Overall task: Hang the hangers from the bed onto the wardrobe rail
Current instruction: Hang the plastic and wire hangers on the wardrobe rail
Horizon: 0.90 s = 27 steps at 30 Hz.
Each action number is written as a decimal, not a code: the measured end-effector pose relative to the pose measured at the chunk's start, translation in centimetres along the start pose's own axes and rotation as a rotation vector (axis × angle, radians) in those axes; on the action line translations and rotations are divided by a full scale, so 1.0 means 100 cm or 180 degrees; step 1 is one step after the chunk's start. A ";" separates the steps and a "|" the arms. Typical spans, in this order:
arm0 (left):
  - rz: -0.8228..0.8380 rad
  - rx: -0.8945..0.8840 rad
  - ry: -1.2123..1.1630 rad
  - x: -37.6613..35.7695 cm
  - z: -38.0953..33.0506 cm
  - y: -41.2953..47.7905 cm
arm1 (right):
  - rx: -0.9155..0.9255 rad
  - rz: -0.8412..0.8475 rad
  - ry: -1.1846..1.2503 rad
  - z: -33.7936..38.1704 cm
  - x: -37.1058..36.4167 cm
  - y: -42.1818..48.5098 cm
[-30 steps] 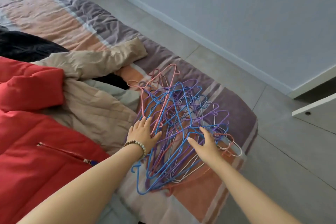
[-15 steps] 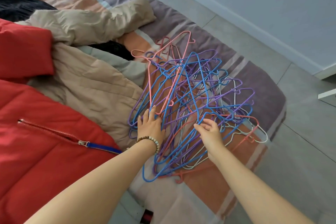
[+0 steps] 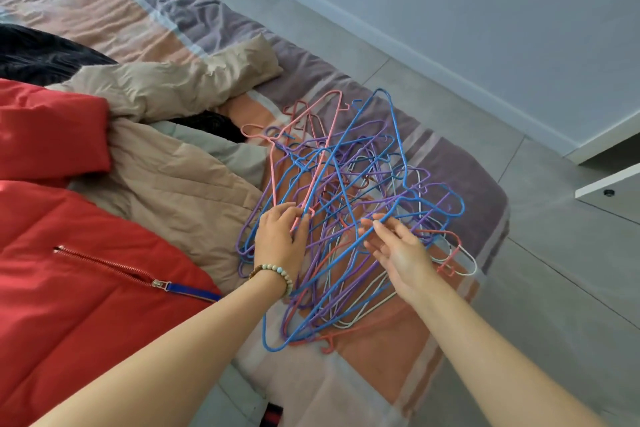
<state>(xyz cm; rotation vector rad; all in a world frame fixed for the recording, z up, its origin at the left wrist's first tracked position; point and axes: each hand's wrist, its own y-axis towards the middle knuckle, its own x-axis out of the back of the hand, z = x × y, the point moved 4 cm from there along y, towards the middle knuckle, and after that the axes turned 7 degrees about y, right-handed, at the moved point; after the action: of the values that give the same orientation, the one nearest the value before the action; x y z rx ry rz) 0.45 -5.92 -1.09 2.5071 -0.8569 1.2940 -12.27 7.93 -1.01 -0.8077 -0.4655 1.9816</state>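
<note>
We find the hangers [image 3: 349,191] in one tangled heap at the foot corner of the bed [image 3: 488,191], directly ahead of both hands, their long sides running mostly away from us toward the wall. The left hand [image 3: 278,241] curls its fingers on the near end of a pink hanger [image 3: 318,163]; the right hand [image 3: 398,253] is spread wide, fingertips touching blue and purple wires, gripping nothing. We judge the interlocked hooks the main obstruction; a beige jacket [image 3: 180,184] touches the heap's left edge, and no wardrobe rail is in view.
</note>
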 end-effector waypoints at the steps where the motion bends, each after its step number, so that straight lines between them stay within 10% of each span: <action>1: 0.0069 0.0020 -0.0184 0.007 -0.014 0.001 | 0.0080 0.0089 0.0103 0.016 -0.003 -0.009; 18: 0.3064 -0.0996 -0.0931 0.113 -0.386 -0.071 | 0.2433 -0.0424 -0.0020 0.331 0.054 -0.261; 27: 0.3494 -0.2354 -0.1338 0.199 -0.581 -0.205 | 0.3946 -0.1317 -0.0043 0.458 0.139 -0.494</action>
<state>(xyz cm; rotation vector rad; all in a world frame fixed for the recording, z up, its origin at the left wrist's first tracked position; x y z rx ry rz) -18.57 26.85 51.46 1.6573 -2.4384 0.3634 -19.16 44.84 56.58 0.1005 0.5507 1.4699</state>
